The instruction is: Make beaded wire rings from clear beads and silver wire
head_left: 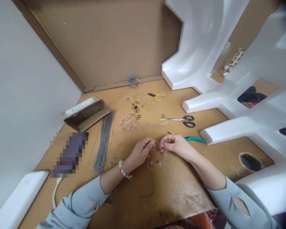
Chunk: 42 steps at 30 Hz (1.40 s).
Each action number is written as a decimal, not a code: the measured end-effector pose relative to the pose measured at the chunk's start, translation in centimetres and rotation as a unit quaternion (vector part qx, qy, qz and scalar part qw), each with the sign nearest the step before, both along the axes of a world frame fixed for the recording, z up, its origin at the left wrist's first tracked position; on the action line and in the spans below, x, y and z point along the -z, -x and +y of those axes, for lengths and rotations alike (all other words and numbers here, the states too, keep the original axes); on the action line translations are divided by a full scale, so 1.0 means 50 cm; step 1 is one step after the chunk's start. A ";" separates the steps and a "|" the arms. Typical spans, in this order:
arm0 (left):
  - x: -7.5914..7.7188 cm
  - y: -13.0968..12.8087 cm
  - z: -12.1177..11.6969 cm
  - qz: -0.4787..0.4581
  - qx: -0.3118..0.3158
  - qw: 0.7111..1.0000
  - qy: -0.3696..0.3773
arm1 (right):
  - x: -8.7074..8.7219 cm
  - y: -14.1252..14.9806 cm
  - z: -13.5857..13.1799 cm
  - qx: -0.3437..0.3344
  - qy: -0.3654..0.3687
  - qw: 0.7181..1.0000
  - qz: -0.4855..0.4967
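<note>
Both hands meet over the front middle of the table, pinching a thin wire loop strung with clear beads (160, 164). My left hand (143, 149), with a pearl bracelet at its wrist, closes thumb and forefinger on one side of it. Opposite, my right hand (173, 144) pinches the other side, a short gap apart. A thin bent wire end spans the gap between the fingertips. The loop's lower part hangs below the hands. Just behind my right hand lie teal-handled pliers (195, 139), their jaws partly hidden by it.
Scissors (184, 120) and yellow-handled pliers (157, 96) lie farther back. Left of them are several dark rings (136, 111), another beaded loop (128, 123) and a wire tangle (133, 79). A bundle of straight wires (103, 143) lies beside an open cardboard box (87, 114). White molded supports (224, 130) border the right.
</note>
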State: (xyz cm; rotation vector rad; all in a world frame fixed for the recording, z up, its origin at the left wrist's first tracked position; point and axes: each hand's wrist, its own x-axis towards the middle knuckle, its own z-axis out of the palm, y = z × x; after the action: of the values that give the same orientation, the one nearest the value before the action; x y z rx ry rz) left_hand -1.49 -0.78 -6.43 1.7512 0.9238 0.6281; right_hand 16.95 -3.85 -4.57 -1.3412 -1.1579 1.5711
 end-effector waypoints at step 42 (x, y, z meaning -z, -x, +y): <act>0.000 -0.003 -0.007 0.023 0.018 0.999 -0.038 | 0.028 0.001 -0.015 -0.049 -0.136 0.972 -0.184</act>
State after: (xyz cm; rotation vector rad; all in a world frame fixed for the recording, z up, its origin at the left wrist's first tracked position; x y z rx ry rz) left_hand -1.31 -1.14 -6.41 1.8531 0.9093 0.6093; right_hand 16.88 -4.61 -5.95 -1.4417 -1.6233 1.1994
